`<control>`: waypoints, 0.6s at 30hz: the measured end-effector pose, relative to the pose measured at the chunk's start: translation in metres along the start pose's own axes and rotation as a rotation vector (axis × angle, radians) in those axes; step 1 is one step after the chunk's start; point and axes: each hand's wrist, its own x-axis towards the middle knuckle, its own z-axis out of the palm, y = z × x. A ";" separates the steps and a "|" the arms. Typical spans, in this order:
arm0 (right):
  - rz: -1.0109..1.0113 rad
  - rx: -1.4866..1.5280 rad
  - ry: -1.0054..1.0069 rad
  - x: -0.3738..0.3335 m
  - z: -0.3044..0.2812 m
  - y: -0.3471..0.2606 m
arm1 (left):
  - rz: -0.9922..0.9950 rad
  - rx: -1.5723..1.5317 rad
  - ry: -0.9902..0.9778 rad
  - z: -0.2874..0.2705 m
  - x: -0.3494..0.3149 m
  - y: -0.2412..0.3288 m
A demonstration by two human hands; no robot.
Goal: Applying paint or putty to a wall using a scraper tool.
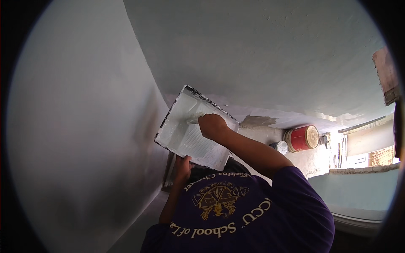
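Note:
A paint tray (199, 142) with a ribbed slope is held up at a tilt in front of me. White paint coats its inside, and its dark rim is smeared and flecked. My left hand (183, 168) grips the tray's near edge, thumb over the rim. Over the tray's middle, my right hand (212, 126) is closed in a fist. From it a pale, paint-covered paintbrush head (194, 118) points left, close to the tray's inner surface. The brush handle is hidden inside the fist.
A smooth grey wall (76, 118) rises on the left, meeting a grey-green wall (253, 50) ahead. To the right are a red bucket (304, 138) lying or seen sideways, and a small can (280, 147). Farther right is a bright window opening (371, 156) with a ledge.

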 end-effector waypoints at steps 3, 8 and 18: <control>-0.089 0.014 -0.004 -0.017 0.011 -0.013 | -0.003 0.097 -0.046 0.007 -0.005 0.012; -0.093 0.015 -0.197 -0.020 -0.008 -0.010 | -0.030 0.046 0.002 0.017 -0.011 0.019; -0.025 -0.042 -0.063 -0.003 0.001 -0.020 | -0.040 0.134 0.014 0.009 -0.011 0.020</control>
